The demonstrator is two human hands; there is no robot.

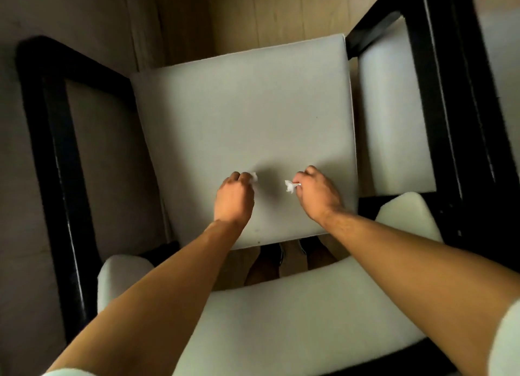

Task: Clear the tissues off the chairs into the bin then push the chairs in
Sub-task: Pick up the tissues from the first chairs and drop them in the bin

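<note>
The person leans over the backrest (281,305) of a pale chair, both bare arms reaching down onto its seat (242,116). All places here are given from that seat. The left hand (235,197) lies on the near half of the seat, left of its middle, with the fingers curled round a small white tissue (254,176) of which only a scrap shows past the knuckles. The right hand (316,192) lies level with it, right of the middle, thumb and fingers pinching a second tissue (289,185) whose crumpled end sticks out toward the other hand. The two hands are apart, with a bare strip of seat and a soft shadow between them. The far half of the seat is bare cushion up to its far edge, beyond which wooden floor (267,12) shows. A black armrest frame (53,150) runs along the left side, standing off from the left edge with floor visible in the gap; another black frame (450,108) runs along the right side, with a pale cushion panel (394,122) just beside the right edge. Past the near edge, in the gap before the backrest, dark shoes (281,253) show on the floor.
</note>
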